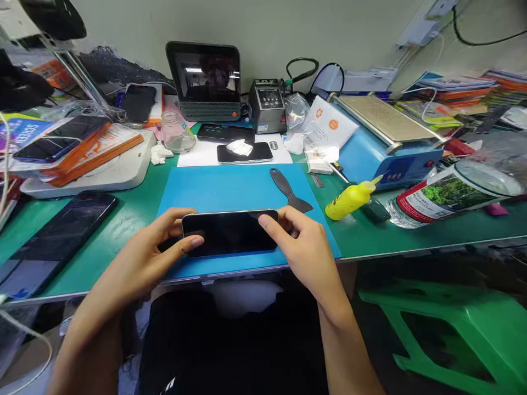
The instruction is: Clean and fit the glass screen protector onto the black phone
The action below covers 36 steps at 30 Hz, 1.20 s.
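Note:
A dark-screened smartphone (233, 235) is held sideways between my two hands, above the near part of a blue mat (206, 186). My left hand (167, 241) grips its left end, thumb on the front at the lower corner. At the other end my right hand (300, 241) holds it, thumb on the upper right of the screen. The fingers behind the phone are partly hidden. Just beyond my right hand a black plastic scraper (284, 184) lies on the mat. Farther back, another phone (255, 153) lies flat with a crumpled white tissue (239, 147) on it.
To the right are a yellow squeeze bottle (349, 202), a blue machine (382, 159) and a clear labelled jar (453, 192) on its side. A large dark phone-like slab (57, 241) lies left. Behind stand a smart display (206, 82) and a grey control box (267, 104). A green stool (461, 329) is below right.

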### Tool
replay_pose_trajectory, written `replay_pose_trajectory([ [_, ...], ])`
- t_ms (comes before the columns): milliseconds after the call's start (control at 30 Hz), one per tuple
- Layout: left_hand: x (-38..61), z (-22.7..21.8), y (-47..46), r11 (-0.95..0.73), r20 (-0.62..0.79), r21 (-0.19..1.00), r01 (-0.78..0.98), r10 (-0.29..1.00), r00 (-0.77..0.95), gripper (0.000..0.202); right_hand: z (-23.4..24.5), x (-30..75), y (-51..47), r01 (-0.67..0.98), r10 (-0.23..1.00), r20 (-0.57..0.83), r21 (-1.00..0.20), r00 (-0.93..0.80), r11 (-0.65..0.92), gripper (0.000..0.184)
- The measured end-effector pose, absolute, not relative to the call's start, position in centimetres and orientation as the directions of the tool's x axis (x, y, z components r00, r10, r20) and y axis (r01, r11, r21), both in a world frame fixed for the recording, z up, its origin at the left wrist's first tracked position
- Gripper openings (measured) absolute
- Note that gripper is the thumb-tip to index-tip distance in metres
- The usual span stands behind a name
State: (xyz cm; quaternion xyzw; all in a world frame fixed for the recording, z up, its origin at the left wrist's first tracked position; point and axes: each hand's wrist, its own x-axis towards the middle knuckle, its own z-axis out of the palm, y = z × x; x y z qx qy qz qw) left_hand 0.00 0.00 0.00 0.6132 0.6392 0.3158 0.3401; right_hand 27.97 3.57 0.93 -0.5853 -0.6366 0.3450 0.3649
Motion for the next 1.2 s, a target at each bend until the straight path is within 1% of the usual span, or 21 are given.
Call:
replay_pose_trajectory([
  [100, 0.0, 0.2, 0.1, 0.043, -0.047, 0.816, 0.576, 0.999, -0.009, 0.06, 0.8, 27.3, 3.7, 0.51, 0.996, 0.084, -0.857, -0.002, 0.074, 0.055],
  [200, 0.1, 0.1, 0.2, 0.017, -0.02, 0.802, 0.597, 1.0, -0.001, 0.058, 0.7, 27.4, 3.6, 0.509, 0.994, 0.111, -0.855, 0.004, 0.094, 0.061],
  [267, 0.1, -0.1, 0.3, -0.012, 0.016, 0.782, 0.624, 1.0, -0.001, 0.055, 0.6, 27.9, 3.5, 0.495, 0.992, 0.126, -0.861, -0.015, 0.117, 0.057],
  [400, 0.0, -0.2, 0.6, -0.109, 0.122, 0.727, 0.678, 0.992, 0.029, 0.048, 0.4, 28.7, 3.4, 0.471, 0.988, 0.146, -0.869, -0.042, 0.149, 0.035],
  [533, -0.1, -0.2, 0.8, -0.152, 0.16, 0.678, 0.719, 0.985, 0.057, 0.043, 0.1, 28.9, 3.4, 0.481, 0.982, 0.177, -0.856, -0.068, 0.188, 0.03],
  [800, -0.3, -0.6, 1.1, -0.137, 0.131, 0.604, 0.785, 0.989, 0.072, 0.046, -0.5, 29.0, 3.6, 0.55, 0.952, 0.283, -0.78, -0.115, 0.298, 0.032],
  [1000, -0.3, -0.7, 0.9, -0.138, 0.121, 0.521, 0.842, 0.989, 0.088, 0.046, -0.4, 29.2, 3.6, 0.638, 0.951, 0.266, -0.707, -0.157, 0.304, 0.036],
  [1200, 0.1, -0.7, 0.9, -0.138, 0.143, 0.478, 0.867, 0.987, 0.079, 0.041, 0.0, 30.4, 3.5, 0.693, 0.921, 0.286, -0.607, -0.265, 0.388, 0.036],
])
